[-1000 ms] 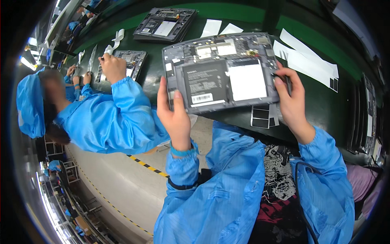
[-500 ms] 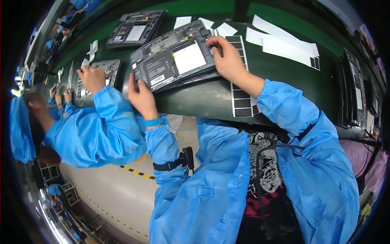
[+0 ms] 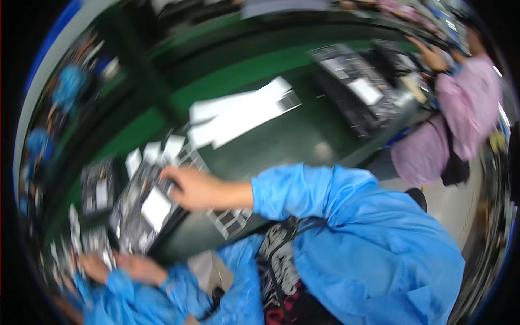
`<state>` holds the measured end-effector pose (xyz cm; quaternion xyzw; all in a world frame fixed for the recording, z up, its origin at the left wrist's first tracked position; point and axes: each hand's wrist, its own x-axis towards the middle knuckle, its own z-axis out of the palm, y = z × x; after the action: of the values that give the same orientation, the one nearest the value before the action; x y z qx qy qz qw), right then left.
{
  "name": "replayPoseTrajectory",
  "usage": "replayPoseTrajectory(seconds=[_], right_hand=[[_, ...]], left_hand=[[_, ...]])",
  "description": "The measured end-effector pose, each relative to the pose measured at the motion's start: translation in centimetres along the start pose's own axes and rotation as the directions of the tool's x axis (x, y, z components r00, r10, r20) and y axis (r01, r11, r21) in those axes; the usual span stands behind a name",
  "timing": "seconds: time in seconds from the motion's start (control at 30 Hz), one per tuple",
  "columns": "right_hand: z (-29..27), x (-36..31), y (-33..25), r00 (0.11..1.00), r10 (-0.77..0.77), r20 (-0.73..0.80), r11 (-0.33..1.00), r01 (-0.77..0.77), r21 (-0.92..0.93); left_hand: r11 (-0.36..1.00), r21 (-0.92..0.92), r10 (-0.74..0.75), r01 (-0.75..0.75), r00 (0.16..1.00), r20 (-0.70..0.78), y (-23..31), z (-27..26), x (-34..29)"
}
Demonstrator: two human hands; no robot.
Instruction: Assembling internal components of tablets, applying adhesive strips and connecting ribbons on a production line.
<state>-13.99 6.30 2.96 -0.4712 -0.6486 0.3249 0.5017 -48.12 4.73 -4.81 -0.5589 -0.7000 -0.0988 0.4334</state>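
Observation:
An opened laptop base (image 3: pixel 130 222), with its dark inner parts and a white panel showing, is tilted between my hands at the left of the table. My right hand (image 3: pixel 192 188) is closed on its right edge, fingers bent over the top. At the lower edge, my left hand (image 3: pixel 142 269) grips the near corner, though motion smears its fingers. Beyond the base's far end are several small white sheets (image 3: pixel 153 153). A strip of black labels (image 3: pixel 227 219) runs beneath my right wrist.
Long white sheets (image 3: pixel 238 112) lie mid-table. Another opened laptop base (image 3: pixel 98 187) sits at the left. Stacked laptop bases (image 3: pixel 352 86) stand at the right, near a person in pink (image 3: pixel 460 108). A co-worker's hand (image 3: pixel 95 268) is close beside my left hand.
The view has swung to the right, so the table and my hands appear further left and lower. The person in pink and the right-hand stack have come into fuller view. Both hands stay at the laptop base.

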Motion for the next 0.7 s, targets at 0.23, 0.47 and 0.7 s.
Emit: replayPoseTrajectory(seconds=[0.23, 0.47, 0.7], right_hand=[[-23.6, -10.9, -8.5, 0.990, -0.086, -0.116, 0.970, 0.057, -0.235], [-40.4, -19.7, -3.1, 0.582, -0.065, -0.811, 0.546, -0.659, -0.516], [-38.1, -21.4, -0.7, 0.430, -0.007, -0.903, 0.606, -0.716, -0.345]], left_hand=[[-0.150, -0.980, 0.101, 0.131, 0.988, 0.116, 15.2, -26.0, 6.1], [-0.443, -0.635, 0.799, 0.633, 0.600, 0.041, 39.8, -37.0, 9.5], [-0.111, -0.994, 0.862, 0.018, 0.500, -0.087, 60.7, -34.7, 19.3]])
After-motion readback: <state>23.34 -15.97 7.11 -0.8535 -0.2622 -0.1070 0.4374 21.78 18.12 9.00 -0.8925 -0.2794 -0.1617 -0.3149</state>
